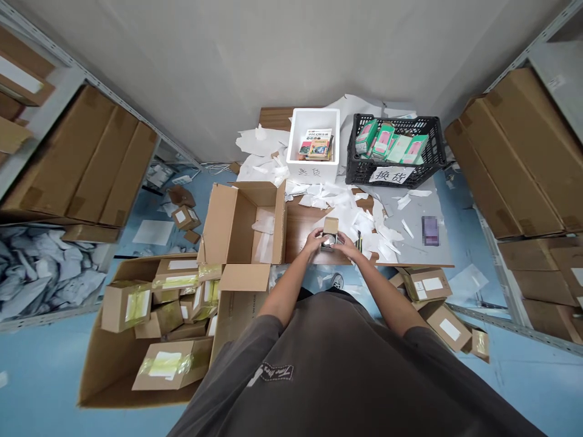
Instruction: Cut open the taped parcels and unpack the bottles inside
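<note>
Between my two hands at the table's front edge is a small cardboard box (330, 227) with its flap raised. Something pale and round shows inside, too small to name. My left hand (313, 241) grips the box's left side, and my right hand (346, 245) is closed on its right side. Torn white paper (350, 209) lies just beyond the box. Left of my left hand stands a larger open carton (241, 230) with crumpled translucent wrapping inside.
A white bin (313, 173) of books and a black crate (395, 176) of green boxes stand at the back. A purple item (430, 230) lies right. A big carton (100, 376) of taped parcels is at lower left; more parcels (449, 328) lie lower right. Shelves flank both sides.
</note>
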Action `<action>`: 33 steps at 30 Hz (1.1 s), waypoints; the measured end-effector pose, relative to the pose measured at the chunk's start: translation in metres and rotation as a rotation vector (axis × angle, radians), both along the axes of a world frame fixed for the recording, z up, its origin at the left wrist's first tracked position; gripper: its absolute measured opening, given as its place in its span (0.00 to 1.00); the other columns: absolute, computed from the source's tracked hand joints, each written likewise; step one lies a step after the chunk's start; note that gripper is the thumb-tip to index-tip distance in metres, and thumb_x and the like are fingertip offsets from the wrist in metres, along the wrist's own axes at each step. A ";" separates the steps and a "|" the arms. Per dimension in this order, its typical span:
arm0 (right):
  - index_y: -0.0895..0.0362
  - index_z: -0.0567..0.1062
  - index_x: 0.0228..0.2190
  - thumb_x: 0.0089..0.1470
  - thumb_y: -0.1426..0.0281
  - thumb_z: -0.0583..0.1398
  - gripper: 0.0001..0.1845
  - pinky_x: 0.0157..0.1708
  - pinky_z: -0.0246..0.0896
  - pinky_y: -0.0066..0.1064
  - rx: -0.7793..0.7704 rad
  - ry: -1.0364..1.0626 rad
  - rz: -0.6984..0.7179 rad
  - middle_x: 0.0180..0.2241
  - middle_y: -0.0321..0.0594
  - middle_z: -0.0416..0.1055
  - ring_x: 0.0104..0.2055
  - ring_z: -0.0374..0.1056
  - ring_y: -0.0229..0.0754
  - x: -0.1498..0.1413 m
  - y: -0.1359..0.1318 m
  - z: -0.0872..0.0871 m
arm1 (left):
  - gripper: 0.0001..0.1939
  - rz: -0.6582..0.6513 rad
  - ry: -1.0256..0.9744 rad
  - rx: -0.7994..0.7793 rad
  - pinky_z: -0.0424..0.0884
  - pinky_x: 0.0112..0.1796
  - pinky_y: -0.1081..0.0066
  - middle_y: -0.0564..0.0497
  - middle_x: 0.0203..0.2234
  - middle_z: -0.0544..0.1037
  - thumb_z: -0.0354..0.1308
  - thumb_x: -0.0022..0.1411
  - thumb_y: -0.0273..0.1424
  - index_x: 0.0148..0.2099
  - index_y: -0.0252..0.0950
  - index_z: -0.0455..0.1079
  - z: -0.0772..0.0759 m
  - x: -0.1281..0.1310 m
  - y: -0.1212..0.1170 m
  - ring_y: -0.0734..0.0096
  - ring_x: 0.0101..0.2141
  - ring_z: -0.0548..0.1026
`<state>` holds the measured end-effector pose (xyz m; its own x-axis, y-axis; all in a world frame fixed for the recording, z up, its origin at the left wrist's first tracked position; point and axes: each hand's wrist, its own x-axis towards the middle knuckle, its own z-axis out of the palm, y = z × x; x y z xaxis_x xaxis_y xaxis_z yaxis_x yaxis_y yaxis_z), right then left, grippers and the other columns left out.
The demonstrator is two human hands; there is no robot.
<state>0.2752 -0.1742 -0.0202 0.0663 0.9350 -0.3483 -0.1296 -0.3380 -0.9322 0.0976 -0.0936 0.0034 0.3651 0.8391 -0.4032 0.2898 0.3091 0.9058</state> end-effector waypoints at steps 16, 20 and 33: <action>0.50 0.76 0.47 0.55 0.55 0.67 0.21 0.66 0.60 0.52 0.198 -0.421 0.195 0.63 0.49 0.71 0.72 0.60 0.59 0.020 -0.016 0.015 | 0.20 -0.335 -0.082 0.187 0.66 0.66 0.53 0.40 0.71 0.66 0.71 0.54 0.27 0.51 0.39 0.78 -0.008 -0.032 -0.006 0.48 0.71 0.64; 0.51 0.77 0.48 0.56 0.55 0.67 0.21 0.68 0.59 0.52 0.239 -0.492 0.223 0.64 0.50 0.71 0.71 0.63 0.58 0.020 -0.013 0.010 | 0.18 -0.359 -0.063 0.225 0.70 0.63 0.54 0.40 0.73 0.63 0.71 0.58 0.30 0.51 0.38 0.79 -0.010 -0.034 -0.002 0.47 0.70 0.65; 0.44 0.61 0.72 0.46 0.56 0.73 0.56 0.69 0.57 0.64 0.005 -0.218 0.029 0.75 0.51 0.57 0.74 0.58 0.66 0.007 -0.014 -0.020 | 0.52 -0.109 -0.087 0.109 0.71 0.63 0.51 0.36 0.73 0.63 0.75 0.53 0.29 0.77 0.42 0.57 -0.056 -0.028 -0.015 0.48 0.64 0.73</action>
<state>0.2823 -0.1881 -0.0400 0.1130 0.9394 -0.3236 0.0849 -0.3336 -0.9389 0.0699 -0.1090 -0.0525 0.4859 0.8297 -0.2746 0.2356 0.1782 0.9554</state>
